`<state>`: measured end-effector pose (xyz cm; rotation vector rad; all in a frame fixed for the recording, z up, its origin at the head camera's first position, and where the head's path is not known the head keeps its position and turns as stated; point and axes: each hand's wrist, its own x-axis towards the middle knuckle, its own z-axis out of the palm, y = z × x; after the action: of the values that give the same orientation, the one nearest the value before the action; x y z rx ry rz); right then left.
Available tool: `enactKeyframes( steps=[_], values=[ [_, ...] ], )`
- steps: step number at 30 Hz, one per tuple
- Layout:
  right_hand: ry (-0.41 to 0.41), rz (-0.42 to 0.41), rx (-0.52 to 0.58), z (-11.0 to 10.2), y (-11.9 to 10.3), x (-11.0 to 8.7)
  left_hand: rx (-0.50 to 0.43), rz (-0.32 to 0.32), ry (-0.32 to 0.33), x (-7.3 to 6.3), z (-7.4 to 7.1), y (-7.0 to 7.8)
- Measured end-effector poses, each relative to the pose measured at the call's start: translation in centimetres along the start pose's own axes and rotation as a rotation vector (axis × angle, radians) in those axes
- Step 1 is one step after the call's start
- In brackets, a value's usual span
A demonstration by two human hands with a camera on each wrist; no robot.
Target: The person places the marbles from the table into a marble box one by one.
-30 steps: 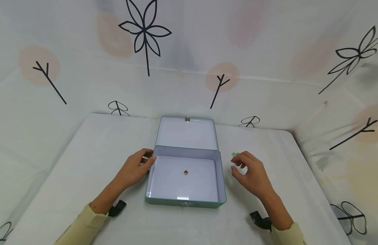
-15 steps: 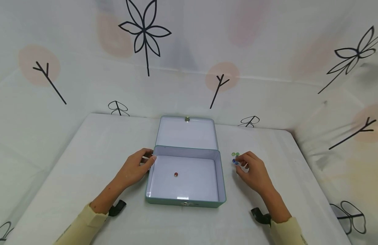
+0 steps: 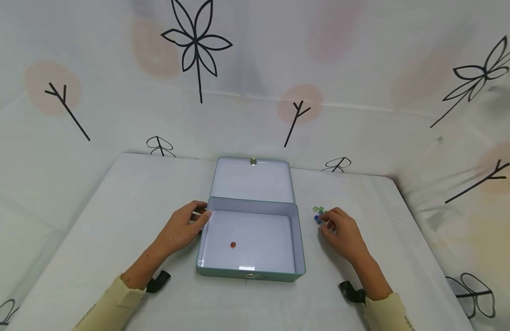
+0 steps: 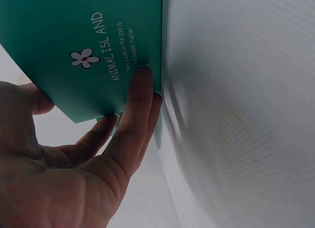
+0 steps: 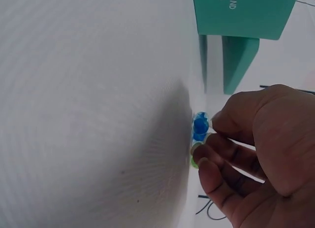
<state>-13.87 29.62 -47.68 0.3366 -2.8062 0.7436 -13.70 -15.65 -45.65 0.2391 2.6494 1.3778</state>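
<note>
A hinged tin box point(image 3: 251, 275), green outside and pale inside, stands with its lid point(image 3: 252, 180) thrown back. My left hand point(image 3: 184, 227) holds its left side, thumb over the rim and fingers against the green outer wall point(image 4: 88, 36). On the box floor lies one reddish-brown marble point(image 3: 233, 244). To the right of the box, my right hand point(image 3: 342, 232) has its thumb and fingertips beside a small cluster of blue marbles point(image 3: 317, 219), with a gap between thumb and forefinger. Green marbles point(image 3: 315, 209) lie just behind them, partly hidden by the fingers.
A white cloth point(image 3: 155, 184) covers the table, and a printed curtain point(image 3: 255, 69) rises behind and at both sides. Each wrist wears a black camera point(image 3: 158, 281).
The reddish-brown marble has rolled left and toward the front of the box. My right hand has shifted slightly right, uncovering the blue marbles. The left hand stays put.
</note>
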Motion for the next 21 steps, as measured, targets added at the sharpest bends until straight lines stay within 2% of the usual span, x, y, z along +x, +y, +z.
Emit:
enactKeyframes(
  steps=[21],
  values=[
    [-0.06,0.053,-0.014,0.08,-0.11,-0.13,0.011,0.033,0.009,-0.06,-0.11,0.02]
  ],
)
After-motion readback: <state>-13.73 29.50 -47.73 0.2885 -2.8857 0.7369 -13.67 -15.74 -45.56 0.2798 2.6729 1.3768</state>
